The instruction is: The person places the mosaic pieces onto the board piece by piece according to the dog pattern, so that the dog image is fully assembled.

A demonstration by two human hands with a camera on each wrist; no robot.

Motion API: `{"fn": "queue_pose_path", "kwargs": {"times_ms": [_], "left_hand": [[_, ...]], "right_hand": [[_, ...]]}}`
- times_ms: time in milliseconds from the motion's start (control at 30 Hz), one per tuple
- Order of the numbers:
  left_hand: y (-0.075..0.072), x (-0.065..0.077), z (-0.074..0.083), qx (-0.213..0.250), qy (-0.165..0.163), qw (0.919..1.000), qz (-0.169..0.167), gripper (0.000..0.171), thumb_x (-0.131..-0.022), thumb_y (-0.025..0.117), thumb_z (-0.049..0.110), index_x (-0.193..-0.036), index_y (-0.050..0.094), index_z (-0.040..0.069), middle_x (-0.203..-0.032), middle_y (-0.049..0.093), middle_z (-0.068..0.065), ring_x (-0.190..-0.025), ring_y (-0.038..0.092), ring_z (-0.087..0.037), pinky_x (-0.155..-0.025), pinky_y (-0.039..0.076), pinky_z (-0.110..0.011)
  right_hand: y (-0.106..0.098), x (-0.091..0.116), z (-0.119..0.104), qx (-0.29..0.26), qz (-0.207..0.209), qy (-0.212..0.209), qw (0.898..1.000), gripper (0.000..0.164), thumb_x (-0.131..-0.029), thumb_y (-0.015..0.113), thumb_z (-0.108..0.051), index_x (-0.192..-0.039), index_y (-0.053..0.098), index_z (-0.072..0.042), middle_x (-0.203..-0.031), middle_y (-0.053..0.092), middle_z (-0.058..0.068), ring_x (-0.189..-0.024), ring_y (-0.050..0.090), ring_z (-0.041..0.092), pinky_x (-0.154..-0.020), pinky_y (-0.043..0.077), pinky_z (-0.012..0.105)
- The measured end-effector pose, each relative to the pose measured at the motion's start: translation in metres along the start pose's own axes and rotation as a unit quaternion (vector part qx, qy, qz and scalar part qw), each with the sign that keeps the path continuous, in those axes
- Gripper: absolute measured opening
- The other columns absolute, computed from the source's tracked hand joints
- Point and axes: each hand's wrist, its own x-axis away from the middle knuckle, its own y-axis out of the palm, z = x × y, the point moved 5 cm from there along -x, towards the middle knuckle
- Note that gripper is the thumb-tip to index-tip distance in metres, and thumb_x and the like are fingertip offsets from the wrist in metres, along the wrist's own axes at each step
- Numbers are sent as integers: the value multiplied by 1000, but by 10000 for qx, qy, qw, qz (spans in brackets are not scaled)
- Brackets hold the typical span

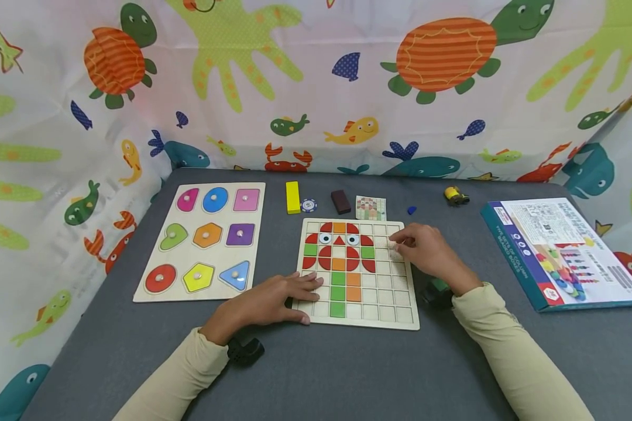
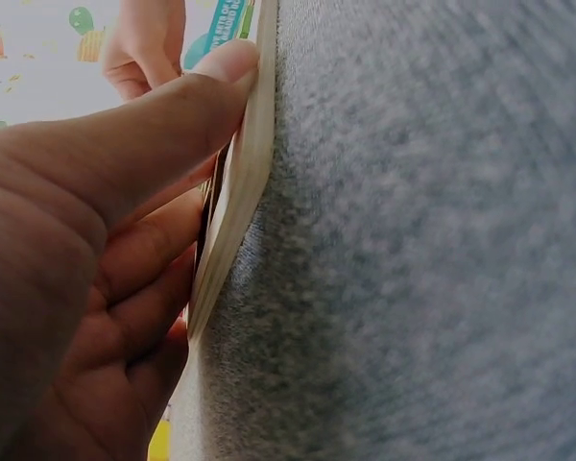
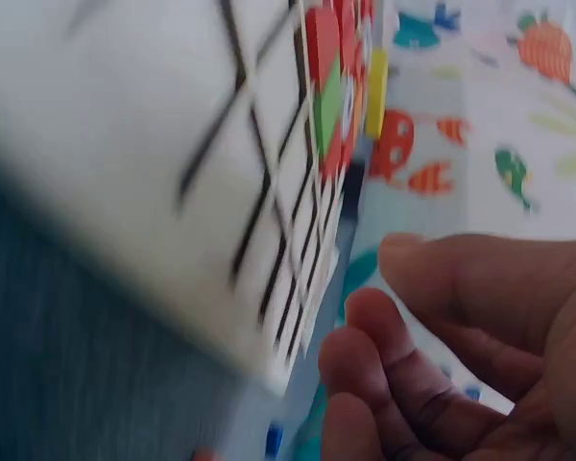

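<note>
A wooden grid board [image 1: 395, 298] lies on the grey table. Red, green, orange and white tiles fill some of its cells, forming an owl-like figure [image 1: 339, 248] with two eyes above a green and orange column. My left hand [image 1: 279, 299] rests at the board's lower left corner, fingers stretched over the left edge. In the left wrist view the thumb [image 2: 232, 65] lies along the board's side. Over the board's upper right edge is my right hand [image 1: 426, 251], fingers loosely bent. The right wrist view shows nothing between its thumb and fingertips [image 3: 372, 322].
Left of the grid board lies a shape puzzle board [image 1: 184, 271] with knobbed pieces. Behind it are a yellow block [image 1: 292, 197], a poker chip [image 1: 309, 204], a dark brown block [image 1: 340, 202], a pattern card [image 1: 371, 208] and a toy car [image 1: 455, 196]. A box [image 1: 569, 251] lies at right.
</note>
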Motion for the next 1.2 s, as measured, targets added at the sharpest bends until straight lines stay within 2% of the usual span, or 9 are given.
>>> {"fn": "queue_pose_path", "kwargs": {"times_ms": [167, 367, 467, 567, 700, 800, 933, 1133, 1200], "left_hand": [[0, 0, 0, -66, -89, 9999, -18, 53, -88, 73, 33, -136, 59, 14, -150, 41, 2, -143, 27, -18, -112, 26, -45], [2, 1, 3, -173, -102, 9998, -30, 54, -88, 73, 33, -136, 59, 13, -151, 40, 1, -143, 27, -18, -112, 27, -45], [3, 1, 4, -215, -105, 9997, -12, 53, -89, 73, 32, -136, 59, 13, -151, 40, 1, -143, 27, -18, -112, 27, -45], [4, 0, 6, -289, -65, 9995, -56, 53, -89, 72, 32, -136, 58, 13, -151, 40, 0, -143, 26, -18, -111, 28, -44], [5, -1, 10, -441, -17, 9989, -137, 52, -91, 70, 33, -136, 58, 12, -152, 39, 0, -144, 25, -18, -111, 28, -44], [6, -1, 11, -485, 17, 9987, -143, 51, -91, 70, 33, -136, 58, 12, -152, 38, 0, -144, 22, -18, -111, 28, -44], [6, -2, 12, -470, 98, 9987, -144, 51, -92, 69, 31, -137, 57, 10, -152, 37, -1, -145, 21, -18, -111, 29, -42], [5, -1, 12, -503, 20, 9986, -170, 52, -92, 69, 33, -137, 57, 11, -153, 37, -1, -144, 24, -18, -112, 28, -43], [5, 0, 11, -495, 6, 9986, -171, 52, -92, 69, 33, -137, 57, 11, -153, 38, -1, -144, 25, -18, -112, 28, -44]], "right_hand": [[-19, 6, 21, -74, -52, 268, 9996, 24, -94, 62, -6, -116, 68, 3, -106, 63, 18, -92, 58, 30, -68, 52, 40], [-29, 13, 40, -42, -166, 587, 9981, 31, -95, 62, -10, -122, 65, 4, -117, 58, 24, -103, 55, 37, -80, 50, 49], [-28, 14, 49, 119, -236, 671, 9974, 33, -94, 63, -11, -123, 64, 6, -114, 58, 25, -99, 56, 36, -77, 50, 48], [-24, 13, 55, 345, -325, 577, 9972, 33, -94, 65, -10, -122, 65, 6, -105, 60, 22, -89, 57, 31, -70, 49, 42], [-18, 10, 55, 463, -472, 245, 9975, 28, -92, 66, -7, -118, 68, 4, -95, 58, 13, -80, 54, 24, -65, 46, 36], [-15, 9, 53, 377, -523, 82, 9979, 25, -90, 67, -4, -114, 70, 2, -92, 58, 10, -78, 53, 23, -65, 44, 36], [-15, 9, 51, 212, -481, 67, 9986, 19, -89, 67, -2, -108, 70, 1, -92, 61, 9, -78, 54, 22, -66, 45, 36], [-17, 12, 46, -164, -490, 135, 9986, 12, -93, 62, -1, -105, 66, 1, -89, 62, 9, -64, 55, 19, -55, 49, 35], [-17, 12, 42, -186, -448, 131, 9987, 13, -94, 61, -1, -105, 66, 1, -90, 62, 9, -67, 56, 19, -58, 49, 35]]}}
